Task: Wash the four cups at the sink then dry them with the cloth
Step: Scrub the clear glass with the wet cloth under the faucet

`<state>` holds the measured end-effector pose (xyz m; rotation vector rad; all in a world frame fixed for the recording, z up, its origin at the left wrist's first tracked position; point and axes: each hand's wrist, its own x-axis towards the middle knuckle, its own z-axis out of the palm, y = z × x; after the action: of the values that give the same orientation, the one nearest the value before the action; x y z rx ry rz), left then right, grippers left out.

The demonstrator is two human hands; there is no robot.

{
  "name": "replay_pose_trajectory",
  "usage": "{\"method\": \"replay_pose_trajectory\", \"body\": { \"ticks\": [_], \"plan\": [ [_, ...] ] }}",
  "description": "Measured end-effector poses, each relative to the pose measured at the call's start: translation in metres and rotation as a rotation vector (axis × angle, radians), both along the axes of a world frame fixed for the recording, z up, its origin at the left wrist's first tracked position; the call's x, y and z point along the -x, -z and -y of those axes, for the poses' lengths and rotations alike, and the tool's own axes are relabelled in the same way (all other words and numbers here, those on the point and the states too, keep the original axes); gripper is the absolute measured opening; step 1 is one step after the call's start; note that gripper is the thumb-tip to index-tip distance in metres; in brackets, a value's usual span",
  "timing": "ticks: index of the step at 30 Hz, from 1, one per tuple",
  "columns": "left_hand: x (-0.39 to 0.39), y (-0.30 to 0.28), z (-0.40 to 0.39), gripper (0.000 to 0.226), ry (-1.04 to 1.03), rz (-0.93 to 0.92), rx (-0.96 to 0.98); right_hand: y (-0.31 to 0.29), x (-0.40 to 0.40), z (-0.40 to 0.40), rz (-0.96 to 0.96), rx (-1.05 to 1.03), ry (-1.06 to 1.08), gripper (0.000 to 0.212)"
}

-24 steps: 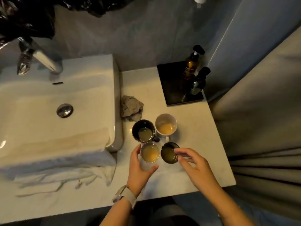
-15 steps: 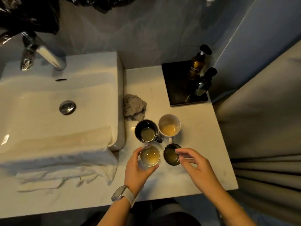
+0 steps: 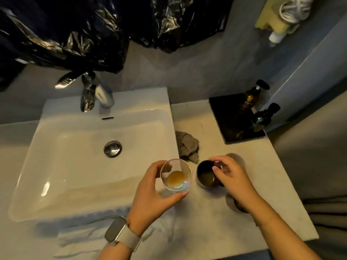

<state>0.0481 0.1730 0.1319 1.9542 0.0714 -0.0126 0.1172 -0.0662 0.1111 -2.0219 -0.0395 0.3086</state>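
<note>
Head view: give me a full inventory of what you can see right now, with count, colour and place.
Clear glass cup: 1, amber liquid inside, held up at the sink's right edge.
Dark cup: 1, black, on the counter beside the glass.
White cup: 1, mostly hidden behind the right hand.
Fourth cup: 1, only partly visible under the right wrist.
Cloth: 1, grey, crumpled on the counter by the sink.
Sink: 1, white, left.
Drain plug: 1, chrome.
Tap: 1, chrome, partly wrapped.
Black plastic: covering the wall above.
Pump bottles: 2, dark, on a black tray.
White towel: 1, below the sink front.
Left hand: holds the glass; watch on wrist.
Right hand: pinches the dark cup's rim.
</note>
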Motion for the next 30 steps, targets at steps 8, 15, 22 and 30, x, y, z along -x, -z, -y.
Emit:
{"method": "replay_pose_trajectory", "body": {
  "ticks": [8, 15, 22, 30],
  "plan": [
    [-0.053, -0.018, -0.107, 0.072, 0.003, 0.027, 0.017, 0.054, -0.112, -0.089, -0.197, 0.509, -0.019, 0.076],
    [-0.078, -0.005, -0.159, 0.073, -0.194, 0.001, 0.011, 0.102, -0.133, -0.109, -0.169, 0.636, 0.024, 0.019],
    [-0.089, 0.015, -0.212, 0.075, -0.218, -0.051, -0.054, 0.053, -0.121, -0.115, 0.083, 0.107, 0.346, 0.012],
    [-0.112, 0.003, -0.252, 0.076, 0.224, -0.184, -0.641, -0.057, -0.11, -0.186, -0.08, -0.735, 0.457, 0.028]
  ]
}}
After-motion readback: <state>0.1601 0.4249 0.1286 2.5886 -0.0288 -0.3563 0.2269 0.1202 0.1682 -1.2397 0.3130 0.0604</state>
